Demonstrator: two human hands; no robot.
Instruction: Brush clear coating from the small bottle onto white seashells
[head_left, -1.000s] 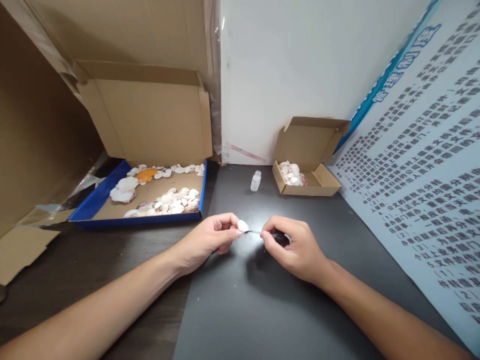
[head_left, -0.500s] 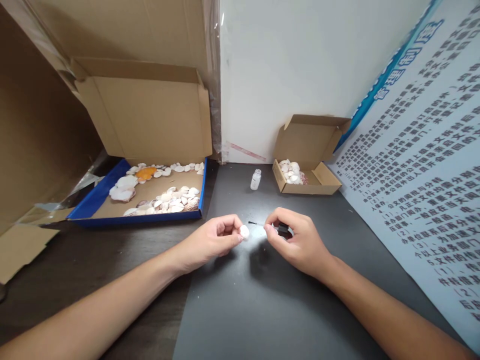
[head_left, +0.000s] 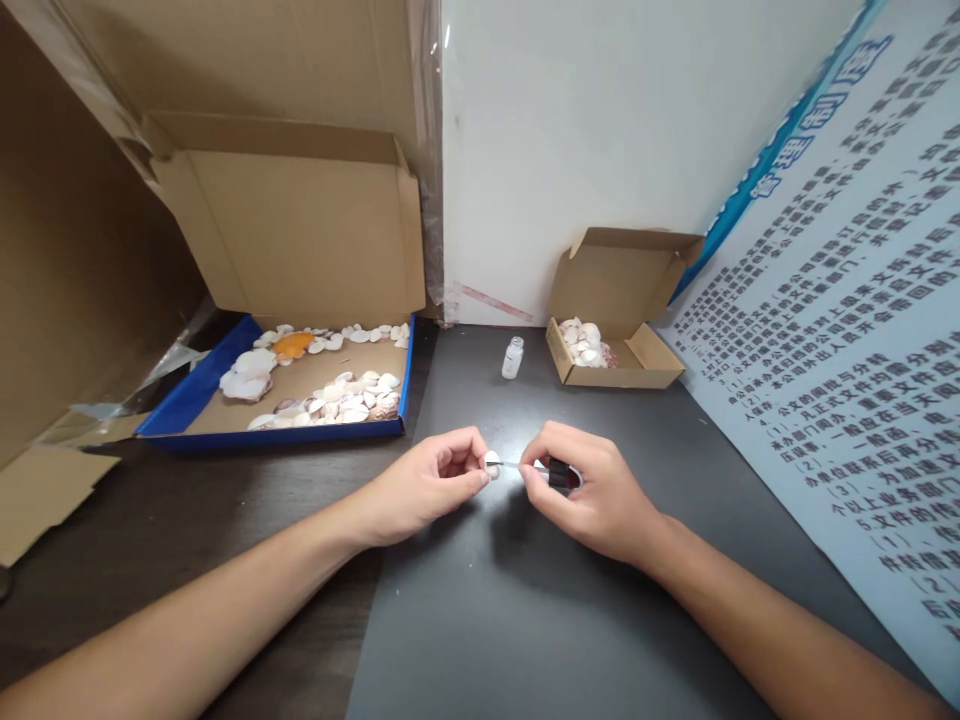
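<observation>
Between its thumb and fingertips, my left hand point(head_left: 433, 482) pinches a small white seashell point(head_left: 492, 470). My right hand point(head_left: 592, 487) is closed round a brush with a black cap point(head_left: 559, 473), and its thin stem points left. The dark brush tip point(head_left: 495, 463) lies over the shell's face and appears to touch it. Something small and white shows by the right fingertips, too small to name. Beyond both hands, an uncapped clear bottle point(head_left: 512, 359) with a label stands upright on the dark table mat point(head_left: 480, 620).
At the left, an open blue-edged cardboard box point(head_left: 270, 437) holds many white shells and an orange one point(head_left: 292, 346). A smaller open cardboard box point(head_left: 622, 378) with white shells stands back right. A white panel point(head_left: 570, 150) rises behind, and a printed sheet point(head_left: 825, 350) leans along the right.
My right hand has moved slightly left, bringing the brush tip from beside the shell onto its face. My left hand keeps its pinch on the shell, nearly in place.
</observation>
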